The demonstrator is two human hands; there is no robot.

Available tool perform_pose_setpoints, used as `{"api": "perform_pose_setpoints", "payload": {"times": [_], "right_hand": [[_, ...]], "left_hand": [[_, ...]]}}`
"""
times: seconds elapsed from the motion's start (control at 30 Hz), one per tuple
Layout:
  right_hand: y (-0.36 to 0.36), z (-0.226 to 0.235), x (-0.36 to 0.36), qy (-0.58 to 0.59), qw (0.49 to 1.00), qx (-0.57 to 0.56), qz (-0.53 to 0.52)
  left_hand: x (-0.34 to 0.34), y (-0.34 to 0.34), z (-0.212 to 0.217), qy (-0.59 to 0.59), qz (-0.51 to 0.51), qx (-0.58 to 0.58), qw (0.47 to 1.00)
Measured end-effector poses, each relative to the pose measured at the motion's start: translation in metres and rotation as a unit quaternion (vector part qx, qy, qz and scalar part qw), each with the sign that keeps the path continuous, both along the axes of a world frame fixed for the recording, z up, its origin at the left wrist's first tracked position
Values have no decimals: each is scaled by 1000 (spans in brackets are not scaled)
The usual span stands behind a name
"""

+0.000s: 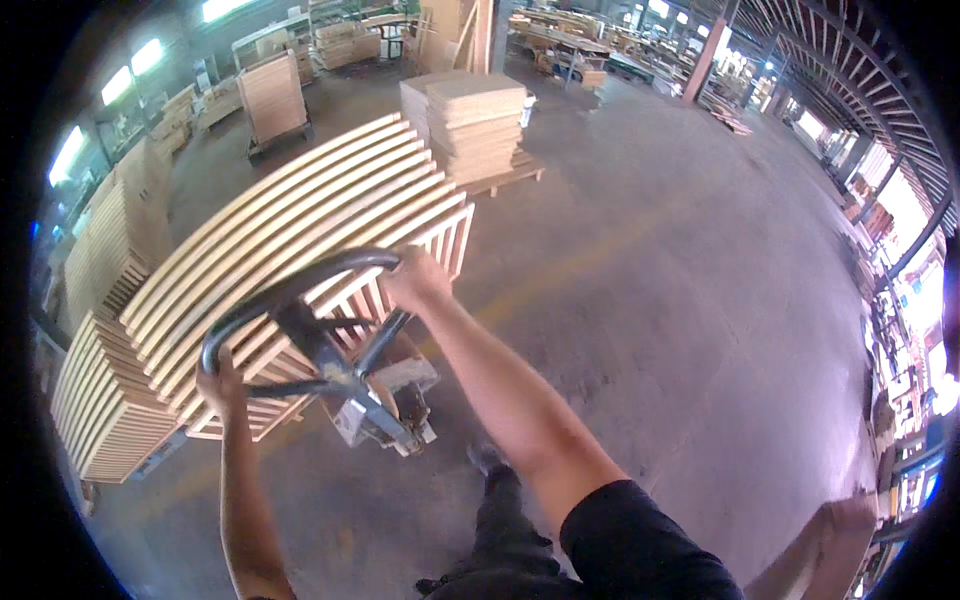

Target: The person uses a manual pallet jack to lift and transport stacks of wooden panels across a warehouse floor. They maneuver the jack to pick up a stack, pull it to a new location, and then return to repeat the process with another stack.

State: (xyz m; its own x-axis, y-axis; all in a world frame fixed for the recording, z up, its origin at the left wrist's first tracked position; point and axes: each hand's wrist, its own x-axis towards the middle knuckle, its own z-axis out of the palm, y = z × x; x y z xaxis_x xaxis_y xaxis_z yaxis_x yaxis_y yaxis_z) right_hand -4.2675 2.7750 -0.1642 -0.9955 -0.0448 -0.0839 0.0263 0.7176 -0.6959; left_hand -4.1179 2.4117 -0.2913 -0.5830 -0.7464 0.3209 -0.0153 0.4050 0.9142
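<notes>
Both my hands are wrapped round the black looped handle of a pallet jack. On the handle's left end is my left hand, fingers closed about the tube. My right hand grips the far right end of the loop, that arm stretched forward. Directly beyond the handle lies a large stack of pale slatted wooden frames, partly covered by the loop. The jack's wheel end shows below the handle, close to my foot; its forks are hidden.
More slatted frames stand at the left. Past the load, a pile of flat boards rests on a pallet. A cart of panels stands farther back. A brown box-like object is at lower right, and a post rises far off.
</notes>
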Motion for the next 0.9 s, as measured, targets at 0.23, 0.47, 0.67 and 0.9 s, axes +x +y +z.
{"api": "perform_pose_setpoints", "payload": {"times": [0.23, 0.47, 0.67, 0.9], "right_hand": [[24, 9, -89, 28, 988, -11, 154], [4, 17, -149, -14, 974, -22, 226], [-55, 31, -188, 4, 972, 19, 236], [-124, 36, -227, 8, 975, 49, 215]], "left_hand": [[1, 86, 30, 58, 93, 21, 994], [-23, 86, 36, -2, 189, 55, 980], [-64, 68, 61, 15, 301, -53, 952], [-112, 15, 87, -3, 272, -39, 961]]}}
